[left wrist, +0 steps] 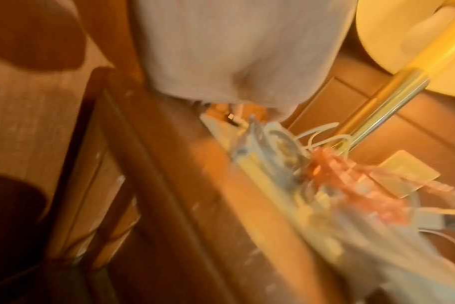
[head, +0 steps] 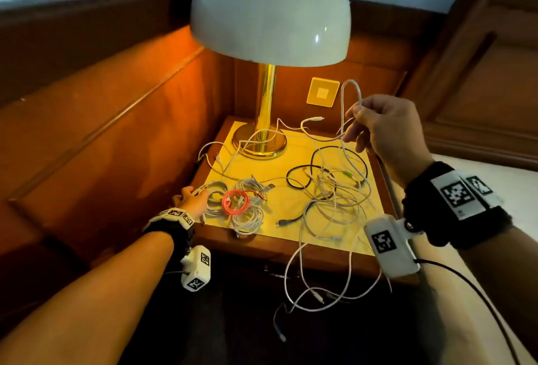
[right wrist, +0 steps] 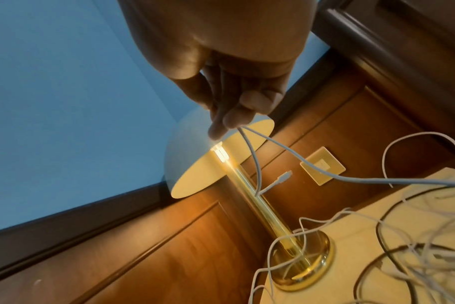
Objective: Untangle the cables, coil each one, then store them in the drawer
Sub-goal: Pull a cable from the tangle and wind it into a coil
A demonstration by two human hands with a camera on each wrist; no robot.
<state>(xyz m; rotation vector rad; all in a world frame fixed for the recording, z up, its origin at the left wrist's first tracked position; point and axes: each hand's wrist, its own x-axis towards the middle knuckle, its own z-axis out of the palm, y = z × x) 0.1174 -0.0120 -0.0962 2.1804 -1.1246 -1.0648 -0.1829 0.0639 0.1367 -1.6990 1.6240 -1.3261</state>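
A white cable (head: 350, 94) was pinched in a raised loop by the right hand (head: 387, 126) above the nightstand (head: 294, 251), its free plug (right wrist: 283, 176) hanging near the lamp (head: 269, 12). A loose tangle (head: 334, 190) of white and black cables lay on the right of the top, some strands drooping over the front edge. At the left edge the left hand (head: 190, 200) rested with relaxed, straight fingers against white coils (head: 247, 219) and a red coil (head: 235, 201), gripping nothing.
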